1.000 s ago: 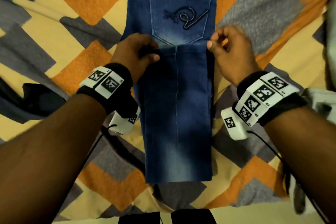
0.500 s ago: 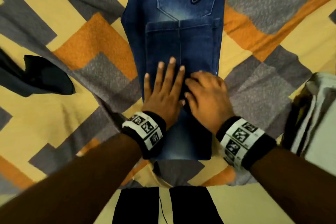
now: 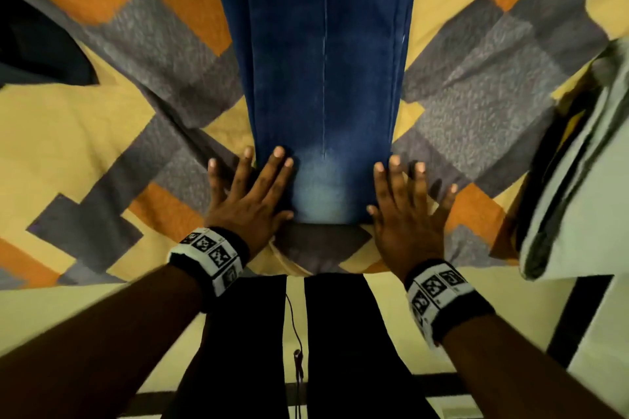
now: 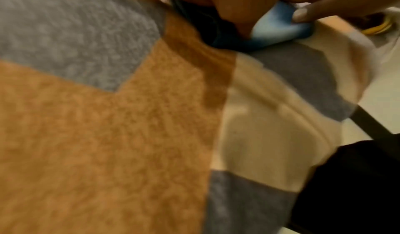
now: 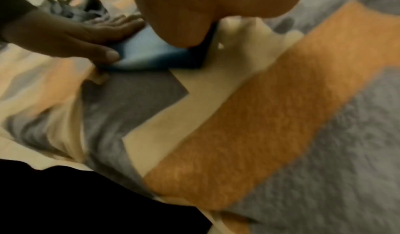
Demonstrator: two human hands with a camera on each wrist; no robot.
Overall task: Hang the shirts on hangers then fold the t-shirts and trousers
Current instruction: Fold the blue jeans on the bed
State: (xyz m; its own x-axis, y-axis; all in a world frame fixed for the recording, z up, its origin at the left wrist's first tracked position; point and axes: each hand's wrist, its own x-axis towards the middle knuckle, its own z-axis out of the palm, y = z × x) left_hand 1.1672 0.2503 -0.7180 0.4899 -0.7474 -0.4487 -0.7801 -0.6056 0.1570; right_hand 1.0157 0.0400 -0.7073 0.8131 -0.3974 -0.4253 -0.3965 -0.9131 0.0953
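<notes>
The blue jeans point(image 3: 323, 78) lie folded lengthwise on the patterned bedspread point(image 3: 102, 119), their faded near end point(image 3: 323, 190) close to the bed's front edge. My left hand point(image 3: 252, 190) lies flat with straight spread fingers on the near left corner of the jeans, partly on the bedspread. My right hand point(image 3: 408, 201) lies flat the same way on the near right corner. In the left wrist view the pale blue jeans end point(image 4: 279, 27) shows between both hands. In the right wrist view the jeans end point(image 5: 149, 53) lies under my left hand point(image 5: 82, 36).
A pale green folded garment point(image 3: 585, 180) lies at the right of the bed. A dark garment point(image 3: 37, 54) lies at the far left. My legs in black trousers point(image 3: 299, 350) stand against the bed's front edge, with a thin cable point(image 3: 296, 333) hanging between them.
My hands let go of the folded-over jeans end, pressed down the middle together, then slid toward me and apart to the near corners. The view has tilted down.
</notes>
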